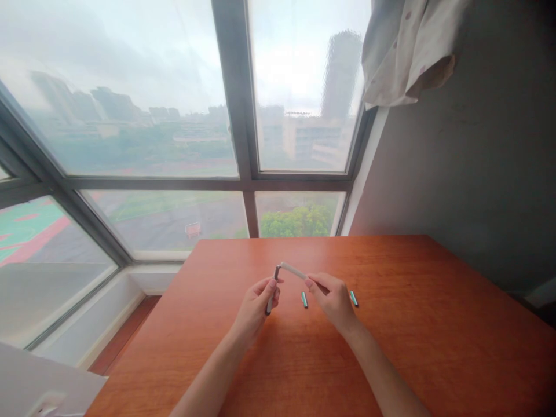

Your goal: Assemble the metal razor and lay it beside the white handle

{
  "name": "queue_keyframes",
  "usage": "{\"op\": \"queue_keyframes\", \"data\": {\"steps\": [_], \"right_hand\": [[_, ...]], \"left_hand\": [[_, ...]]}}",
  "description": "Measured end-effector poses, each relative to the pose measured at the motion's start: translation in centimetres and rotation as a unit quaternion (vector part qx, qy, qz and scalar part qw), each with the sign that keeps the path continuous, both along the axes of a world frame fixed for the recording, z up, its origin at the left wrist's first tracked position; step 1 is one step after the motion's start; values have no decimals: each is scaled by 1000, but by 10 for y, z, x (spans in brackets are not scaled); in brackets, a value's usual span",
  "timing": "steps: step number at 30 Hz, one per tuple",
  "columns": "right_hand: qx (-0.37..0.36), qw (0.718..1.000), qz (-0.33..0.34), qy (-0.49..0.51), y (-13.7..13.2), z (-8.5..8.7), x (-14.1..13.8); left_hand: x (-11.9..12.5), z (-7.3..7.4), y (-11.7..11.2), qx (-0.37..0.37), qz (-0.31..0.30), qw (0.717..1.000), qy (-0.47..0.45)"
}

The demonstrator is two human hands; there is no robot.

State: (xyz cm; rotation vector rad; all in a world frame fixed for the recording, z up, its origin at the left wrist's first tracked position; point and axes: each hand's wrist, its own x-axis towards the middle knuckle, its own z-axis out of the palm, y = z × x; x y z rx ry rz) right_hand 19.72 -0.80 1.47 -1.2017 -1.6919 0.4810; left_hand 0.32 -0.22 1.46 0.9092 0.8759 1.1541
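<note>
Left hand [256, 304]: your fingers wrap the grey handle [269, 304], its upper end bare, probably for access.
Right hand [332, 296]: you pinch the pale stick [294, 270], angled leftward, seemingly to steer its tip.
Tips: close together beyond your hands; I can't tell whether joined.
Left piece [304, 299], right piece [354, 298]: flanking your right hand, likely within easy reach.
Table [295, 365]: beneath both hands.
</note>
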Motion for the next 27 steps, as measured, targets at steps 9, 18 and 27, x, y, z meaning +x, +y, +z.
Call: {"op": "queue_keyframes", "data": {"steps": [9, 18, 27], "right_hand": [[-10, 1000, -13, 4, 1, 0, 2], [-25, 999, 7, 23, 1, -1, 0], [-31, 999, -1, 25, 2, 1, 4]], "left_hand": [[-1, -1, 1, -2, 5, 1000, -3], [-1, -1, 1, 1, 10, 1000, 13], [-3, -3, 2, 10, 24, 999, 39]]}}
